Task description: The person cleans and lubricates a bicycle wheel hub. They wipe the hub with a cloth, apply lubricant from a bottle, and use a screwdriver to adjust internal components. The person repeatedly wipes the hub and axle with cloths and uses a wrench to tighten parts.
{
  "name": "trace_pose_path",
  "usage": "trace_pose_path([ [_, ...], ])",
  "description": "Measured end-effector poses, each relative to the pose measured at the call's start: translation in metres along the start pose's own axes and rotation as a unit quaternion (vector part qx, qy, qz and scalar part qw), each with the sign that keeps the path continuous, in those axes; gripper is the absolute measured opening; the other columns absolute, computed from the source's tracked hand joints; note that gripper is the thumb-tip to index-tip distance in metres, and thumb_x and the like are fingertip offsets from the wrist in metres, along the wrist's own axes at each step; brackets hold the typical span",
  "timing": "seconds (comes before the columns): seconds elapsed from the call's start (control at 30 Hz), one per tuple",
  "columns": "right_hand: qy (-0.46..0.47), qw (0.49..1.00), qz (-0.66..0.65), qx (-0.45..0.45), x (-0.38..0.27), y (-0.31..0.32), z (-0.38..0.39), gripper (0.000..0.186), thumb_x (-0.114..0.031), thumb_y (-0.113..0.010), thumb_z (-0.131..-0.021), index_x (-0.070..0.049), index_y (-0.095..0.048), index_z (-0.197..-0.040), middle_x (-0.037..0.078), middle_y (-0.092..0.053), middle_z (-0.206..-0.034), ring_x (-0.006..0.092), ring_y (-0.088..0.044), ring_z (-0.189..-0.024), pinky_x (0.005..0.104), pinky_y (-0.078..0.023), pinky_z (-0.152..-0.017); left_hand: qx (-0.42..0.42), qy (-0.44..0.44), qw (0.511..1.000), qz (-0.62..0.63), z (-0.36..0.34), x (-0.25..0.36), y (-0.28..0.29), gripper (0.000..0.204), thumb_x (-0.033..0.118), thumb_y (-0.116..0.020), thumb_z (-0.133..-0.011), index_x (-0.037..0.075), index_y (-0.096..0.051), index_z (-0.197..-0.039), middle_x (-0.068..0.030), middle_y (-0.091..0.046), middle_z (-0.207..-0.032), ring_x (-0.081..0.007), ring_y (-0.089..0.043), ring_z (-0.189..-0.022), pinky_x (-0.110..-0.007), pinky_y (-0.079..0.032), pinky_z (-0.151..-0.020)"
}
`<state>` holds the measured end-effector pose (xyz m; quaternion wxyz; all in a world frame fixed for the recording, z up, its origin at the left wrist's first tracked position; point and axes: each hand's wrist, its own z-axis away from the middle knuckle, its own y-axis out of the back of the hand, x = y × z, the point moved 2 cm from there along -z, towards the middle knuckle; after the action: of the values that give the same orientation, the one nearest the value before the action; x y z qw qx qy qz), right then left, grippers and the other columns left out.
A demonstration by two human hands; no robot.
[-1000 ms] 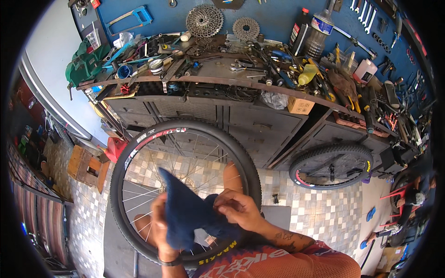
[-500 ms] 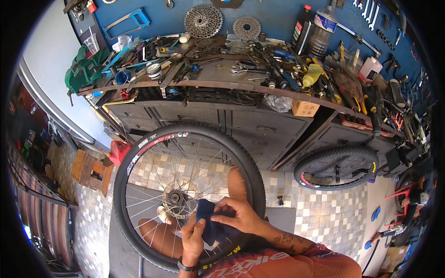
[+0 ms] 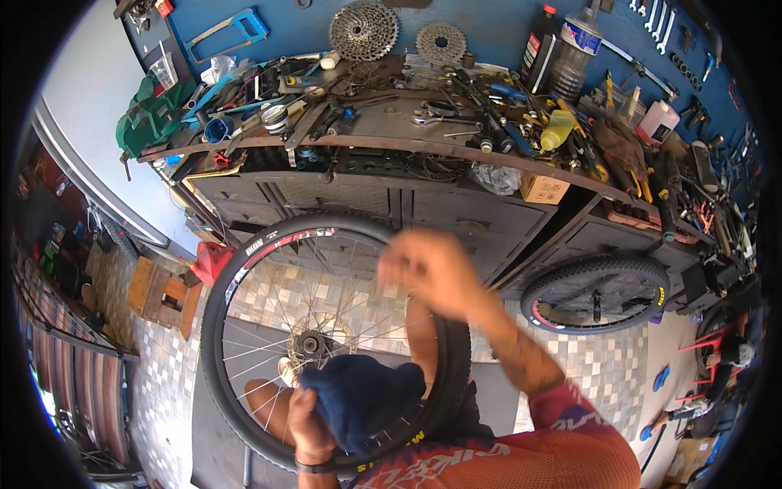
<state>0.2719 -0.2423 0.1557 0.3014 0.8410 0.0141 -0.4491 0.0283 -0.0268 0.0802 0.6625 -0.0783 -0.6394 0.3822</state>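
Cloth (image 3: 362,399) bunched in the left hand (image 3: 309,425), over the wheel's (image 3: 213,326) lower half! Right hand (image 3: 437,273) hovers higher, fingers curled, too blurred to tell whether empty. One-handed grip, loose far end: it could droop and snag on the hub (image 3: 310,345).

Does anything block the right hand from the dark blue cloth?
Nothing visible does: the gap between the raised, motion-blurred right hand and the dark blue cloth in the left hand looks open, with the wheel showing behind.
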Motion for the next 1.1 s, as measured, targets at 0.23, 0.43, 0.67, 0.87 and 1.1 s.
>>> trace_pose_path([
  [0.23, -0.160, 0.898, 0.355, 0.207, 0.071, 0.109, -0.268, 0.046, -0.049, -0.076, -0.092, -0.006, -0.077, -0.108, 0.018, -0.079, -0.105, 0.0349, -0.075, -0.103, 0.0466, -0.058, -0.086, -0.043, -0.016, 0.990, 0.136, 0.011, 0.006, 0.015, 0.034, 0.037, -0.062, -0.098, 0.004, -0.065, -0.108, -0.0165, -0.071, -0.108, -0.0284, -0.071, -0.100, -0.044, -0.057, -0.092],
  [0.43, -0.279, 0.838, 0.458, 0.098, 0.107, 0.106, -0.308, 0.066, -0.055, -0.082, -0.084, -0.006, -0.072, -0.127, 0.018, -0.073, -0.129, 0.0333, -0.071, -0.120, 0.0450, -0.058, -0.096, 0.002, 0.092, 0.994, 0.064, 0.024, -0.029, 0.027, 0.033, 0.035, -0.064, -0.097, 0.005, -0.065, -0.109, -0.0163, -0.071, -0.106, -0.0281, -0.070, -0.098, -0.044, -0.056, -0.090],
  [0.67, -0.318, 0.870, 0.334, 0.174, 0.133, 0.128, -0.311, 0.052, -0.050, -0.080, -0.087, -0.004, -0.077, -0.110, 0.014, -0.078, -0.112, 0.0266, -0.077, -0.097, 0.0373, -0.062, -0.078, 0.045, 0.086, 0.995, 0.007, 0.035, -0.017, 0.051, 0.033, 0.034, -0.066, -0.095, 0.005, -0.066, -0.110, -0.0159, -0.070, -0.104, -0.0278, -0.070, -0.096, -0.043, -0.055, -0.087],
  [0.87, -0.231, 0.947, -0.049, 0.220, 0.103, 0.148, -0.267, 0.036, -0.037, -0.079, -0.087, -0.002, -0.070, -0.087, 0.003, -0.069, -0.079, 0.0105, -0.064, -0.064, 0.0267, -0.048, -0.054, 0.041, 0.058, 0.996, -0.053, 0.020, -0.008, 0.047, 0.033, 0.032, -0.068, -0.093, 0.005, -0.067, -0.111, -0.0157, -0.070, -0.102, -0.0276, -0.070, -0.094, -0.043, -0.055, -0.084],
  [1.1, -0.044, 0.958, -0.273, 0.079, -0.006, 0.062, -0.111, 0.035, -0.030, -0.069, -0.099, 0.003, -0.068, -0.113, 0.008, -0.071, -0.094, 0.0142, -0.069, -0.076, 0.0262, -0.053, -0.053, -0.025, -0.046, 0.961, -0.272, -0.030, 0.022, -0.007, 0.034, 0.031, -0.070, -0.091, 0.005, -0.068, -0.113, -0.0153, -0.069, -0.100, -0.0273, -0.069, -0.092, -0.042, -0.054, -0.081],
])
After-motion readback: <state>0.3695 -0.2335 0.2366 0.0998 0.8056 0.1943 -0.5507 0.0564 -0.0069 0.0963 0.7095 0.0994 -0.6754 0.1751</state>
